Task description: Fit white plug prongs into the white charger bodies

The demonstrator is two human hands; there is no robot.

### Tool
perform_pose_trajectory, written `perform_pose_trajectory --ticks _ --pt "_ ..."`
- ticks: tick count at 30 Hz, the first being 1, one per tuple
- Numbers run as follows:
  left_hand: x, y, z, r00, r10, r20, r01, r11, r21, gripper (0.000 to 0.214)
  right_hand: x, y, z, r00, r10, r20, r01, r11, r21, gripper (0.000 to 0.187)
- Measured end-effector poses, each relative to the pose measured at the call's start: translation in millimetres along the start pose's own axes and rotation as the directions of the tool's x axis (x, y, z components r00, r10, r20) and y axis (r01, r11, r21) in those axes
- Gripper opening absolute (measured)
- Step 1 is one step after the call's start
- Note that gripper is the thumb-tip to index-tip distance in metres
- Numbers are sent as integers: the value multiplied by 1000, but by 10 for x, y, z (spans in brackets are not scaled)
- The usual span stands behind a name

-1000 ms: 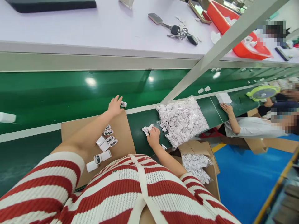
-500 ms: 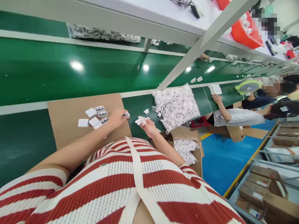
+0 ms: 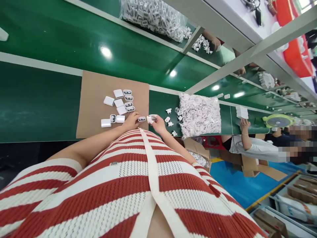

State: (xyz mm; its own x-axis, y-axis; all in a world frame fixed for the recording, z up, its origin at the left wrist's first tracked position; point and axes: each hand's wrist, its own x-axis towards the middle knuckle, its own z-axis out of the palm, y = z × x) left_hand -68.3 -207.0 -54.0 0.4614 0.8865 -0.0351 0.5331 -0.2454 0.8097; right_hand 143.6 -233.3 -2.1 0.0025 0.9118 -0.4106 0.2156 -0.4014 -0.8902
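Observation:
My left hand (image 3: 131, 121) is closed on a white charger housing (image 3: 142, 119), its open end facing right and showing dark parts inside. Just to the right, my right hand (image 3: 159, 125) pinches a white plug cap (image 3: 150, 119), a small gap away from the housing. More white charger housings (image 3: 120, 119) lie on a cardboard sheet (image 3: 91, 89) around my left hand, some with open ends in sight. Beside my right hand, several loose plug caps (image 3: 168, 111) are scattered on the green bench (image 3: 158, 99).
A clear bag of plug caps (image 3: 200, 114) lies to the right, above an open carton (image 3: 195, 145). A slanted metal post (image 3: 223, 71) rises behind it. Further right, a co-worker's hand (image 3: 244, 124) touches white pieces (image 3: 242, 112) near a green fan (image 3: 277, 120).
The view has shifted, bringing more of the bench into sight. My hands have drawn closer together, so the plug cap is nearer the open end of the housing.

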Motion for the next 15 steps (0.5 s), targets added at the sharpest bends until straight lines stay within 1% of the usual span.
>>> perform_pose_trajectory --ticks 2,3,4,6,8,11,13,15 --pt "3 -8 11 1000 -15 -11 15 1000 -26 34 20 -3 20 989 -145 3 143 976 -164 26" --pt "11 -11 16 1000 -21 -12 20 999 -37 34 23 -27 30 978 -207 27 207 944 -257 24" --pt "20 -14 20 1000 -27 -13 26 999 -46 34 22 -64 44 966 -251 68 258 900 -352 25" --pt "36 -16 24 999 -40 -15 39 997 -60 33 15 -161 84 943 -291 162 332 778 -534 29" --pt "44 -13 25 999 -48 -19 46 997 -69 30 9 -257 141 926 -290 242 376 638 -672 28" --pt "40 1 25 998 -51 -29 48 995 -83 26 13 -340 233 918 -244 314 395 464 -793 26" --pt "33 11 25 998 -49 -38 46 995 -93 25 19 -353 279 916 -215 338 398 389 -831 26" --pt "27 16 25 998 -47 -45 43 994 -99 24 25 -355 309 913 -207 353 405 335 -851 25"
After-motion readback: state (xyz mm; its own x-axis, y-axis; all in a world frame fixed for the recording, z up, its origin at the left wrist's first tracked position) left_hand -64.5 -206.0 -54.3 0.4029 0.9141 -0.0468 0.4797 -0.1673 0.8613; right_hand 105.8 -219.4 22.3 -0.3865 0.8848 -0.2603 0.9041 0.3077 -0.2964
